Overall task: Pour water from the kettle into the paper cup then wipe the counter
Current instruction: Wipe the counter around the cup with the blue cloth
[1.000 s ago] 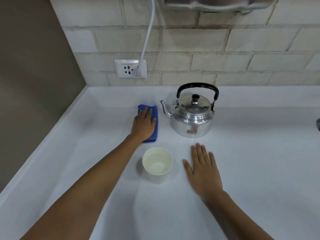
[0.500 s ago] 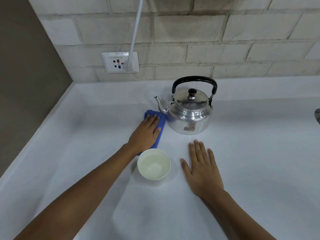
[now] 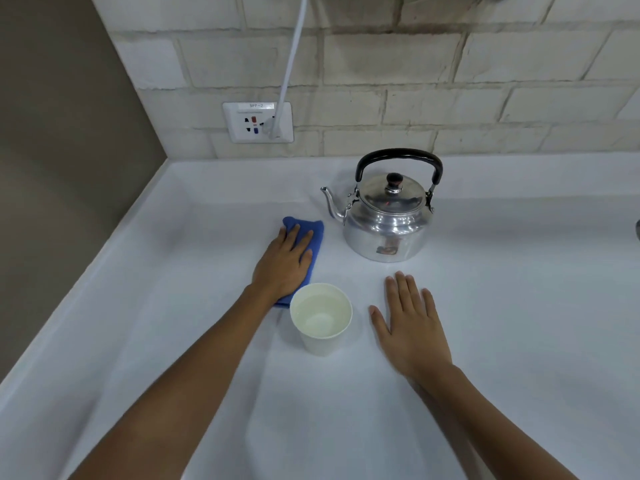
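A silver kettle (image 3: 388,226) with a black handle stands upright at the back of the white counter (image 3: 519,306), its spout pointing left. In front of it stands a white paper cup (image 3: 323,344) with water inside. My left hand (image 3: 282,265) presses flat on a folded blue cloth (image 3: 313,233), left of the kettle and just behind the cup. The cloth's near end touches the cup's rim line in this view. My right hand (image 3: 410,327) lies flat on the counter to the right of the cup, fingers apart, holding nothing.
A wall socket (image 3: 258,122) with a white cable (image 3: 292,53) plugged in sits on the brick wall behind. A brown side wall bounds the counter on the left. A dark object (image 3: 637,230) peeks in at the right edge.
My left hand slid the blue cloth right toward the kettle, then back left, leaving a gap to the kettle. The right hand, cup and kettle stayed put; the camera shifted.
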A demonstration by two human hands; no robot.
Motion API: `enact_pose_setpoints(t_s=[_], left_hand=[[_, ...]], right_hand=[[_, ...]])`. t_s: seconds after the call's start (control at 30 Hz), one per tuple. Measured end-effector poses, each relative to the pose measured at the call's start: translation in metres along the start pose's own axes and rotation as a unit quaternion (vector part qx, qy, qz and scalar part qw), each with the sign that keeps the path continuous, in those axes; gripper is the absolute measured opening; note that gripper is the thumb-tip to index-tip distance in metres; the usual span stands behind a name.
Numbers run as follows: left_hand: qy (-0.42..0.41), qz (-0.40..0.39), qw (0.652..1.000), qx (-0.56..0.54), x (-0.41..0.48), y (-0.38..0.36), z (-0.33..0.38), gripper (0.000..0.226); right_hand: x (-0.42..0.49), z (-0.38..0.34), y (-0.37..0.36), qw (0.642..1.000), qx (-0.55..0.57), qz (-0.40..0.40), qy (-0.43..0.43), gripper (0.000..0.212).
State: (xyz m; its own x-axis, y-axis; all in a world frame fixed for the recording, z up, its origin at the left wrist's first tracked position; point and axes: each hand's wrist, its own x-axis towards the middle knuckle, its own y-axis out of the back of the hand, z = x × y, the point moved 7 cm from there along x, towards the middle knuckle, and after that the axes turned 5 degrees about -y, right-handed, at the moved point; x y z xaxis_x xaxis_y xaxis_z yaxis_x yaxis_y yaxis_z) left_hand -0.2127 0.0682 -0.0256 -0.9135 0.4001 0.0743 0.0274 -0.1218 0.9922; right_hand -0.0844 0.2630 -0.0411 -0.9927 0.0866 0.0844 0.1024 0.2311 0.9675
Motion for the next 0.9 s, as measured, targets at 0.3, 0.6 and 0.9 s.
enact_pose_setpoints(t_s=[0.3,0.6,0.9], left_hand=[[-0.021,0.025,0.992,-0.125,-0.109,0.005,-0.009,0.058],[0.079,0.024,0.995,-0.064,-0.077,0.007,-0.017,0.052],[0.07,0.038,0.99,-0.119,-0.175,0.003,0.007,0.057]], right_hand=[[0.002,0.003,-0.001,1.0,-0.011,-0.001,0.004,0.069],[0.003,0.0,-0.003,0.999,-0.031,-0.015,-0.005,0.068],[0.002,0.002,-0.003,0.999,-0.033,-0.029,0.003,0.066]])
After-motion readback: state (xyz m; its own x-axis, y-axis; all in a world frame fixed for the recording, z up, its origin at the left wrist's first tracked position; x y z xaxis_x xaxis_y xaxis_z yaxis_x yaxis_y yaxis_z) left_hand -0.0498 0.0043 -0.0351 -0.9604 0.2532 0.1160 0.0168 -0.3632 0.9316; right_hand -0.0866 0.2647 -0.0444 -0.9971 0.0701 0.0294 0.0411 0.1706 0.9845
